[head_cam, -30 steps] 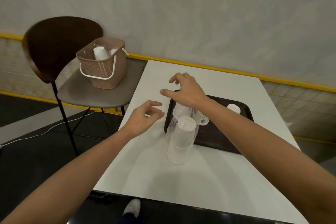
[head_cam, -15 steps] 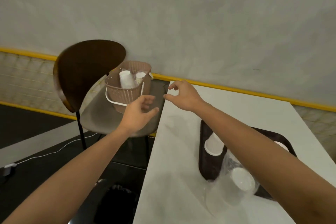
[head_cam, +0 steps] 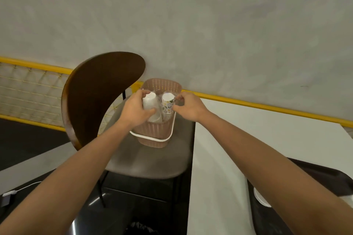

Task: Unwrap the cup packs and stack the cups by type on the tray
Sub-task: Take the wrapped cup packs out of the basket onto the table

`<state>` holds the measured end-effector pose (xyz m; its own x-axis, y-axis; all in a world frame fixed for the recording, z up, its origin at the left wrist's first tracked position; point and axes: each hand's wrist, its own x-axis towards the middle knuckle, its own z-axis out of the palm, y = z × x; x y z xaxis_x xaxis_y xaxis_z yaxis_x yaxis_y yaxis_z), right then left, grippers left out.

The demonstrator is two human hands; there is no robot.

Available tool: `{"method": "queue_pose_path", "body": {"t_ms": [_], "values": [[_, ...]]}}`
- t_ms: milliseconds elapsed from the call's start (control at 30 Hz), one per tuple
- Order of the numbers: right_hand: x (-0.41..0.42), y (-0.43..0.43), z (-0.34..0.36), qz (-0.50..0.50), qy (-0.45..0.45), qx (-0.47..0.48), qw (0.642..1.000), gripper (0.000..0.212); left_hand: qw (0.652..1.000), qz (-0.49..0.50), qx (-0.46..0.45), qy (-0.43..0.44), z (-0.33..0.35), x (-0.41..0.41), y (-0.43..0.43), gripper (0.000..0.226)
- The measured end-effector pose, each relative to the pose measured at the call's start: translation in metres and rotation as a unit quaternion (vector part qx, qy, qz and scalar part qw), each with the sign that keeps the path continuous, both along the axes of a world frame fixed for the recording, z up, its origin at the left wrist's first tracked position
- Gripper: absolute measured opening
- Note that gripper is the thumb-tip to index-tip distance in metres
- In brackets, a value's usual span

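Two wrapped cup packs stand upright, side by side, in a pinkish woven basket [head_cam: 154, 137] on the seat of a dark-backed chair [head_cam: 149, 160], not yet on the tray. The white cup pack [head_cam: 150, 101] is on the left. The patterned cup pack [head_cam: 167, 106], printed with small motifs, touches it on the right.

The left hand [head_cam: 135, 111] grips the white pack, with the fingers curled over its top and far side and the thumb across its near side. The right hand [head_cam: 189, 108] is narrowed to a pinch, forefinger at the patterned pack's top rim and thumb lower on its side. It appears to hold the pack or its clear wrap. Which of the two cannot be told.

The white table [head_cam: 219, 158] begins just to the right of the chair. The dark tray [head_cam: 336, 179] lies at its near right, partly under the right forearm, with a few white cups [head_cam: 260, 198] at its left edge.

The step in hand looks like fetching fresh packs from the basket, so unwrapping and sorting are still to come. The next move probably calls for lifting both packs straight up past the basket's rim and carrying them right to the table. Each grip needs to be firm enough that the slippery film does not slide, and the light basket should be kept from rising with the packs.
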<state>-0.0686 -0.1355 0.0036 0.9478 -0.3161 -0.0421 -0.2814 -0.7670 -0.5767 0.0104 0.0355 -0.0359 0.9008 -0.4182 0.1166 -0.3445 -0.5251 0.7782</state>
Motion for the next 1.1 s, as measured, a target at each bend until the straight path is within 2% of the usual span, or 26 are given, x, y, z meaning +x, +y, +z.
{"method": "queue_pose_path", "body": {"t_ms": [233, 433, 667, 800, 967, 1100], "values": [[0.053, 0.01, -0.022, 0.05, 0.019, -0.023, 0.998, 0.051, 0.996, -0.008, 0.087, 0.002, -0.019, 0.057, -0.025, 0.069], [0.08, 0.009, -0.037, 0.06, 0.037, -0.012, 0.997, 0.058, 0.991, 0.0, 0.131, 0.007, -0.031, 0.087, -0.039, 0.064], [0.113, 0.011, -0.049, 0.063, 0.073, 0.006, 0.995, 0.071, 0.98, -0.044, 0.193, -0.016, -0.037, 0.102, -0.048, 0.061], [0.134, 0.016, -0.061, 0.078, 0.104, 0.02, 0.991, 0.084, 0.978, -0.052, 0.201, -0.028, -0.038, 0.107, -0.044, 0.061], [0.149, 0.021, -0.078, 0.106, 0.119, -0.019, 0.987, 0.093, 0.987, -0.027, 0.158, -0.002, -0.035, 0.107, -0.04, 0.064], [0.153, 0.022, -0.085, 0.081, 0.114, -0.001, 0.99, 0.091, 0.989, -0.025, 0.142, 0.014, -0.029, 0.105, -0.038, 0.063]]}}
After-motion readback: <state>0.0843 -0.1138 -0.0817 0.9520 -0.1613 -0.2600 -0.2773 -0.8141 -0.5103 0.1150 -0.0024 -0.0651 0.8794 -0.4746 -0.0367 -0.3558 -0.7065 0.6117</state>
